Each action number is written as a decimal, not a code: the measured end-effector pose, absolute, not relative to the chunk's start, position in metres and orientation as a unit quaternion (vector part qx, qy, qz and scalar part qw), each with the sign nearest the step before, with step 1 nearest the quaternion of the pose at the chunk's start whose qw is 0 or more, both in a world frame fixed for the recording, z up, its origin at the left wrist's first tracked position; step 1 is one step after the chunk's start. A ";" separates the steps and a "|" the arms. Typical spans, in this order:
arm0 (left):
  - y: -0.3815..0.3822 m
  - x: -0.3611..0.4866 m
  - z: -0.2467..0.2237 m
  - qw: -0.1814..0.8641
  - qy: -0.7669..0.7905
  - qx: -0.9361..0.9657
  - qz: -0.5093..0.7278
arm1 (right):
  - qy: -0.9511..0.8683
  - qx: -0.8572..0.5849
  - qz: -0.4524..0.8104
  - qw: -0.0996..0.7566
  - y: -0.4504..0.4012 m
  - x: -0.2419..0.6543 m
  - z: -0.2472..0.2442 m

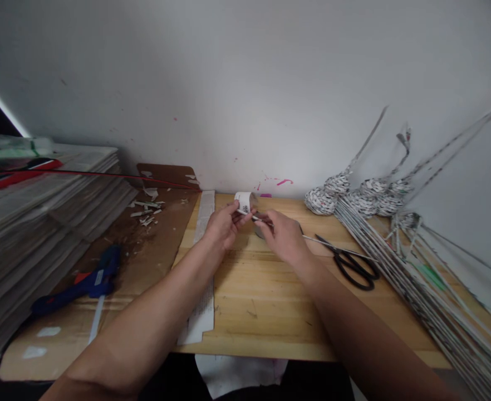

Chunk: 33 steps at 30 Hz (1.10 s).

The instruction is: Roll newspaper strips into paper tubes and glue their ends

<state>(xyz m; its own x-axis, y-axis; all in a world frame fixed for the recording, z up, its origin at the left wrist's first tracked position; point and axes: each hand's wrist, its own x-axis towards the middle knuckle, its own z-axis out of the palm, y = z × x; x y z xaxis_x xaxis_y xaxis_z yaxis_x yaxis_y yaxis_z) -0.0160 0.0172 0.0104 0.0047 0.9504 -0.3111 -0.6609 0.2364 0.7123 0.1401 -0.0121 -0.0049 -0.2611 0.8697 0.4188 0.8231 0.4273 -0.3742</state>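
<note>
Pinched between thumb and fingertips of the left hand is a small roll of printed paper strip, lifted just clear of the wooden tabletop near the wall — held up, it seems, so the coil can be turned freely. Its hollow axis lies roughly level, pointing left to right; the printed face is turned toward the camera.

Further left: a stack of newspapers, a blue glue gun on a cardboard sheet, and a long paper strip laid along the cardboard's edge.

Right hand is closed on a thin paper stick, its near end meeting the roll, its length running rightward across the table. Beyond it, black scissors, then a bundle of rolled paper sticks and woven paper coils.
</note>
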 end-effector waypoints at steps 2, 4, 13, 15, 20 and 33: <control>0.017 -0.016 0.010 0.685 0.389 0.190 0.586 | -0.792 -0.531 0.039 0.299 -0.013 0.140 -0.004; 0.017 -0.016 0.010 0.684 0.386 0.198 0.587 | -0.793 -0.540 0.022 0.283 -0.013 0.140 -0.001; 0.024 -0.024 0.010 0.657 0.387 0.189 0.619 | -0.764 -0.570 -0.001 0.302 -0.012 0.145 -0.001; 0.026 -0.026 0.010 0.655 0.386 0.191 0.621 | -0.759 -0.572 0.001 0.311 -0.011 0.146 -0.002; 0.027 -0.027 0.009 0.653 0.390 0.192 0.620 | -0.772 -0.561 -0.013 0.298 -0.010 0.146 -0.001; 0.018 -0.025 0.014 0.654 0.381 0.224 0.614 | -0.794 -0.551 -0.006 0.256 -0.013 0.144 0.002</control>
